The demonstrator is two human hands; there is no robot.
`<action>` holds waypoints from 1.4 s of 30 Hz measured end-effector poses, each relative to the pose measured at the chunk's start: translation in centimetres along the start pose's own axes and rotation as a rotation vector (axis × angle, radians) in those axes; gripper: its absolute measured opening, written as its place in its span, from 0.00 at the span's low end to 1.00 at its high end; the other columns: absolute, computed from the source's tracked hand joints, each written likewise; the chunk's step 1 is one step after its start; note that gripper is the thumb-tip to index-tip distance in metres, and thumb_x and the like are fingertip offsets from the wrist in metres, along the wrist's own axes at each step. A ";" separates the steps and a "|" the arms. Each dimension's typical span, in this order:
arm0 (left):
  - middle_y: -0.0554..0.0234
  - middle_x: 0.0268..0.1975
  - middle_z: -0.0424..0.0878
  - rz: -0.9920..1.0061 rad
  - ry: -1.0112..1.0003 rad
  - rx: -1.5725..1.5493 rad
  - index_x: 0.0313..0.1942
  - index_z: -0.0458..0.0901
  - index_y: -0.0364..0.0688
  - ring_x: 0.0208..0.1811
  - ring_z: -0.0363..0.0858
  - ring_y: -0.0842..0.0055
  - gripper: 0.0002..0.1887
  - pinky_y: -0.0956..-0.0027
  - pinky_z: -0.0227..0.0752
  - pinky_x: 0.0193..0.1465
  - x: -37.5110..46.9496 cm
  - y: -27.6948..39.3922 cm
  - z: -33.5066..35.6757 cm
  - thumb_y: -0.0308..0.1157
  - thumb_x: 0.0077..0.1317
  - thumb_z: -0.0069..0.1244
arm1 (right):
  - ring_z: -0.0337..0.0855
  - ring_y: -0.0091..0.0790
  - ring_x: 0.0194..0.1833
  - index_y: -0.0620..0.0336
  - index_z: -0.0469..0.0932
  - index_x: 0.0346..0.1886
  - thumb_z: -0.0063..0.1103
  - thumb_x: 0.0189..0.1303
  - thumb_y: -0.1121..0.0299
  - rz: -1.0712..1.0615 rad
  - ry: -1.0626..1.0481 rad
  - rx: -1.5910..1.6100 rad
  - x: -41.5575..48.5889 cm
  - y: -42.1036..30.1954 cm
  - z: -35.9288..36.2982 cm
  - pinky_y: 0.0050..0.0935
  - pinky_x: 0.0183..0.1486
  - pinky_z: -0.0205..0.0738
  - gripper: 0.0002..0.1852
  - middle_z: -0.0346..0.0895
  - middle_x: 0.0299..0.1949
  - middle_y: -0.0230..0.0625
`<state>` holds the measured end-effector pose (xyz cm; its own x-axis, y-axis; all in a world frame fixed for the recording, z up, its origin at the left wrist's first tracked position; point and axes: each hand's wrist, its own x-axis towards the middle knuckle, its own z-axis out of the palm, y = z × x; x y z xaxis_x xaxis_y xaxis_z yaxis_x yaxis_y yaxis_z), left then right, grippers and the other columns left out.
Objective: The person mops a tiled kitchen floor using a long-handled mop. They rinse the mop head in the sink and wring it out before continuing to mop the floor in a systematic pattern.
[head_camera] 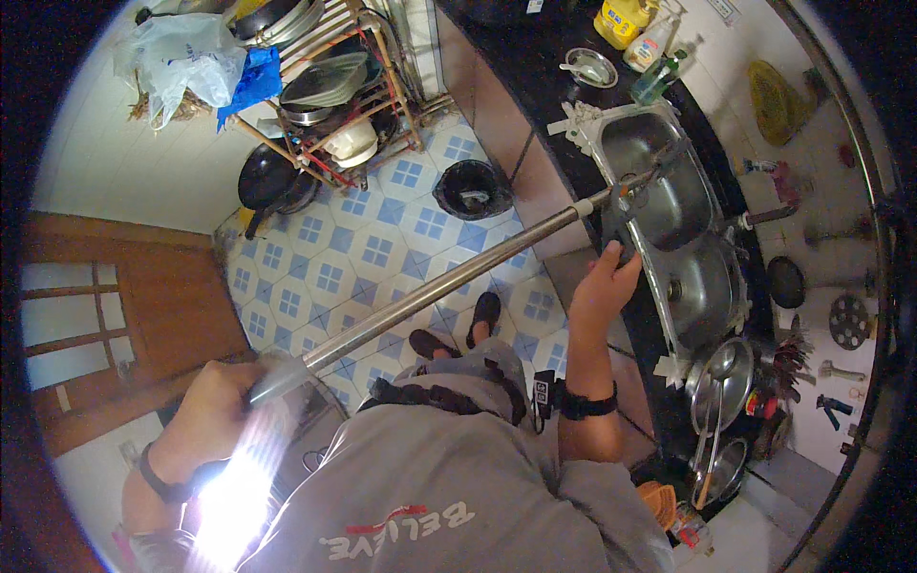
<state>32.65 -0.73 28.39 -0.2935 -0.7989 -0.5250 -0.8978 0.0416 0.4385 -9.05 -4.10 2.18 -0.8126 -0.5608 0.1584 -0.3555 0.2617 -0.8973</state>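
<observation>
A long metal pole (444, 286) slants across the view in front of my body. My left hand (211, 401) is closed around its near, grey end at lower left, which is blurred by motion and glare. A pale collar (584, 208) sits near the pole's other end, where a thinner, darker part (645, 177) reaches over the steel double sink (655, 251). My right hand (605, 290), by the sink's front rim, grips a dark hand tool (622, 218) with an orange spot. The tool crosses the thin part of the pole; its exact kind is unclear.
Bottles (648, 43) and a metal bowl (591, 68) stand on the black counter beyond the sink. Pans and ladles (716, 401) lie at its near end. A bin (473, 190), a wok (269, 179) and a bamboo rack (390, 71) occupy the tiled floor. Strong glare (233, 508) covers the lower left.
</observation>
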 end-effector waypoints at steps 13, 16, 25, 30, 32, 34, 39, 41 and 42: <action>0.42 0.26 0.81 -0.002 -0.047 -0.003 0.28 0.83 0.35 0.27 0.81 0.48 0.09 0.54 0.73 0.31 1.2 0.4 -0.6 0.32 0.50 0.60 | 0.74 0.30 0.30 0.70 0.73 0.48 0.52 0.76 0.59 0.088 -0.035 0.157 0.6 -0.8 -0.1 0.33 0.38 0.71 0.18 0.73 0.29 0.36; 0.43 0.27 0.83 0.043 0.010 -0.051 0.29 0.84 0.36 0.27 0.82 0.49 0.10 0.55 0.75 0.31 0.9 0.0 -1.6 0.33 0.49 0.60 | 0.73 0.31 0.29 0.64 0.75 0.40 0.54 0.74 0.59 0.220 -0.051 0.273 3.0 1.4 -2.3 0.34 0.39 0.70 0.15 0.73 0.26 0.34; 0.51 0.23 0.79 0.061 0.017 0.281 0.30 0.85 0.41 0.25 0.79 0.52 0.13 0.54 0.74 0.29 -5.6 -3.0 -4.4 0.36 0.44 0.64 | 0.78 0.47 0.59 0.66 0.74 0.61 0.49 0.73 0.46 0.578 0.169 0.909 17.6 12.4 -4.8 0.45 0.61 0.74 0.30 0.77 0.61 0.48; 0.59 0.22 0.78 -0.027 -0.028 0.123 0.32 0.86 0.44 0.24 0.80 0.56 0.14 0.56 0.72 0.28 -8.3 -0.3 -4.9 0.37 0.44 0.63 | 0.62 0.57 0.73 0.63 0.61 0.75 0.36 0.72 0.35 0.663 -0.017 1.001 19.7 15.9 -0.3 0.64 0.74 0.58 0.43 0.59 0.77 0.49; 0.60 0.23 0.80 0.005 -0.061 0.311 0.33 0.86 0.45 0.25 0.80 0.58 0.14 0.55 0.73 0.30 -9.0 0.2 -4.9 0.39 0.45 0.62 | 0.63 0.62 0.72 0.63 0.62 0.75 0.30 0.69 0.31 0.768 -0.099 1.104 19.7 16.7 0.6 0.79 0.71 0.54 0.47 0.61 0.75 0.53; 0.61 0.29 0.82 -0.031 -0.114 0.232 0.39 0.88 0.50 0.31 0.82 0.59 0.16 0.55 0.74 0.34 -9.5 -0.1 -4.2 0.43 0.49 0.61 | 0.70 0.59 0.68 0.63 0.69 0.69 0.43 0.66 0.39 0.823 -0.346 1.552 19.7 17.3 1.1 0.67 0.68 0.66 0.40 0.70 0.68 0.52; 0.62 0.34 0.89 -0.330 -0.139 -0.046 0.41 0.91 0.53 0.33 0.86 0.62 0.17 0.60 0.81 0.40 -11.0 -3.5 -0.5 0.46 0.52 0.61 | 0.77 0.53 0.65 0.65 0.75 0.63 0.58 0.66 0.58 0.852 -0.529 1.707 20.9 17.1 2.1 0.53 0.66 0.75 0.27 0.79 0.61 0.47; 0.60 0.35 0.90 -0.451 -0.218 -0.039 0.41 0.91 0.50 0.33 0.87 0.63 0.15 0.62 0.81 0.40 -12.0 -5.1 1.2 0.44 0.54 0.62 | 0.77 0.52 0.65 0.64 0.76 0.63 0.56 0.68 0.61 0.825 -0.612 1.682 20.9 15.5 3.0 0.53 0.67 0.75 0.24 0.80 0.61 0.45; 0.60 0.35 0.91 -0.526 -0.248 -0.060 0.42 0.91 0.50 0.33 0.88 0.64 0.15 0.62 0.81 0.40 -12.7 -6.1 2.0 0.43 0.55 0.62 | 0.77 0.52 0.65 0.66 0.75 0.63 0.55 0.69 0.62 0.886 -0.588 1.684 20.7 14.1 3.6 0.52 0.67 0.75 0.24 0.79 0.61 0.48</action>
<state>41.21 10.34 30.96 0.1118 -0.5380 -0.8355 -0.9255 -0.3625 0.1096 -29.26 -14.86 -8.72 -0.1363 -0.9493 -0.2833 0.9883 -0.1106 -0.1048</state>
